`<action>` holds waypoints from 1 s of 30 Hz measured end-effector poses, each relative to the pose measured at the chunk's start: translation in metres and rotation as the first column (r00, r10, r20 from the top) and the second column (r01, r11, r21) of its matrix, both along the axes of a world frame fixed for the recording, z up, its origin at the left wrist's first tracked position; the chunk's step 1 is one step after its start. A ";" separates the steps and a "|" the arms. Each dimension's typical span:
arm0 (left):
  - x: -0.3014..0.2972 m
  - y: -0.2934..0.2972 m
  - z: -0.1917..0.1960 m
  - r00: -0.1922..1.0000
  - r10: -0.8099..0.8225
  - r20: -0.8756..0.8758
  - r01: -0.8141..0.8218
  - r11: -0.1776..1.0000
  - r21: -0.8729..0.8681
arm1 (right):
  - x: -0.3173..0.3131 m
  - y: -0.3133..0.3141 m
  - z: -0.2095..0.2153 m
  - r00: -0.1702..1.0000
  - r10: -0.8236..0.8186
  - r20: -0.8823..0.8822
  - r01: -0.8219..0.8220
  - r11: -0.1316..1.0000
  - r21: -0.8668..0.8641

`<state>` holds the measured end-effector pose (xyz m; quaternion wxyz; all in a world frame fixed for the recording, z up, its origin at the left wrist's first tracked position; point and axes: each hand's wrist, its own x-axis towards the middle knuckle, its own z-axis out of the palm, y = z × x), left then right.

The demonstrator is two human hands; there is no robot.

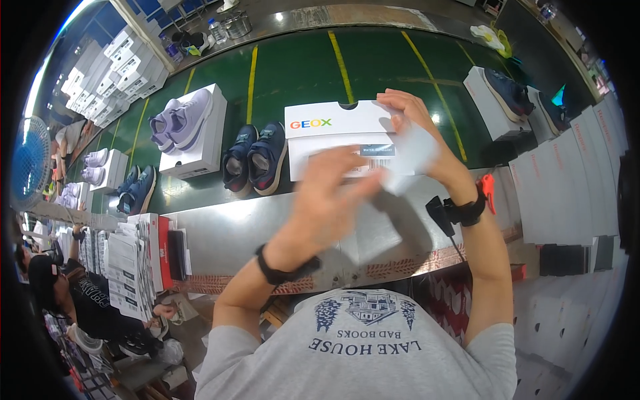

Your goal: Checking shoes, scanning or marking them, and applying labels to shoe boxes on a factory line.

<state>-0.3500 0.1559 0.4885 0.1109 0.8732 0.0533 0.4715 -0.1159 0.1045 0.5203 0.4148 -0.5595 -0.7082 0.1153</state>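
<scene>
A white shoe box (353, 125) sits in front of the person on the green table (293, 73), close to the metal edge (227, 217), and it marks the centre of the clock here. The right hand (410, 113) is between 2 and 3 o'clock, its bent fingers at the far right corner of the box; how firmly they grip cannot be told. The left hand (327, 207) is at 6 o'clock, blurred in front of the box, fingers reaching toward a dark label (377, 150); whether it holds anything cannot be told. A pale, blurred sheet (415, 152) shows between the hands at 3 o'clock, and which one holds it is unclear. Between 8 and 9 o'clock, just beside the box, stands a pair of navy shoes (268, 157). Farther out at 9 o'clock, lilac shoes (190, 120) rest on another white box (190, 163). Near half past 2, well apart, a navy shoe (507, 93) lies on a carton (490, 110). Between 3 and 4 o'clock stands a row of white boxes (550, 187). Far out, a stack of boxes (113, 80) rises near half past 9, and a co-worker in black (100, 300) is at 8 o'clock.
</scene>
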 end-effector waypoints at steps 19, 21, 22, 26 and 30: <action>-0.053 0.030 0.023 0.945 0.321 0.071 -0.324 0.945 0.038 | 0.003 -0.005 0.020 0.914 -0.192 0.358 0.135 0.975 0.178; -0.038 0.031 0.047 0.945 0.313 0.097 -0.314 0.949 -0.002 | -0.007 -0.006 0.016 0.902 -0.218 0.373 0.122 0.957 0.263; -0.029 0.036 0.051 0.960 0.245 0.134 -0.228 0.965 -0.131 | -0.013 -0.007 0.014 0.888 -0.247 0.387 0.113 0.935 0.336; 0.002 0.048 0.050 0.968 0.088 0.234 0.077 0.786 -0.613 | -0.039 -0.013 0.016 0.920 -0.216 0.327 0.122 0.951 0.283; 0.009 0.049 0.036 0.955 0.002 0.296 0.254 0.509 -0.822 | -0.039 -0.017 0.016 0.968 -0.197 -0.157 0.195 0.980 -0.026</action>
